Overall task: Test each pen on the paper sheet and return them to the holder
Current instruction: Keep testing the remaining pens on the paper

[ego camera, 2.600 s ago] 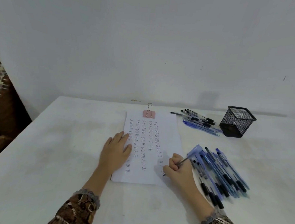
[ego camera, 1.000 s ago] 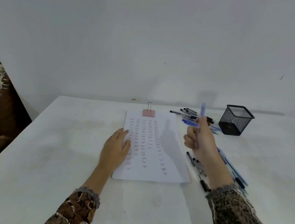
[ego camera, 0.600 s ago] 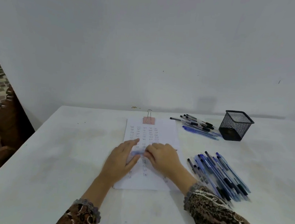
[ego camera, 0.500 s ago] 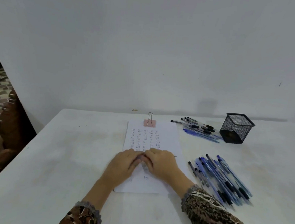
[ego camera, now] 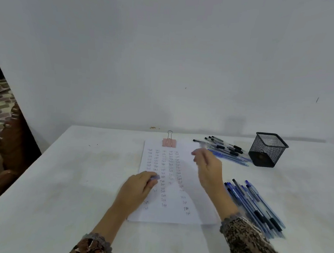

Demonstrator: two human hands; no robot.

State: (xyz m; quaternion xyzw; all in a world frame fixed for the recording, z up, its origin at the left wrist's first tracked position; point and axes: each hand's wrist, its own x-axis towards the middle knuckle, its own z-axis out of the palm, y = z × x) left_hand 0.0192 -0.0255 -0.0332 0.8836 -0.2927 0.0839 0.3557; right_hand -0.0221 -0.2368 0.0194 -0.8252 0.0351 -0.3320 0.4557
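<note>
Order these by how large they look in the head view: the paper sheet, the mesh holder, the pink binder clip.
1. paper sheet
2. mesh holder
3. binder clip
The holder and clip lie farther from the camera, so true sizes stay unsure.

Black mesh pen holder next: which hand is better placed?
Probably right: right hand hovers over the far end of the white paper sheet, nearest the black mesh pen holder; left hand rests on the sheet, pinching something bluish.
</note>
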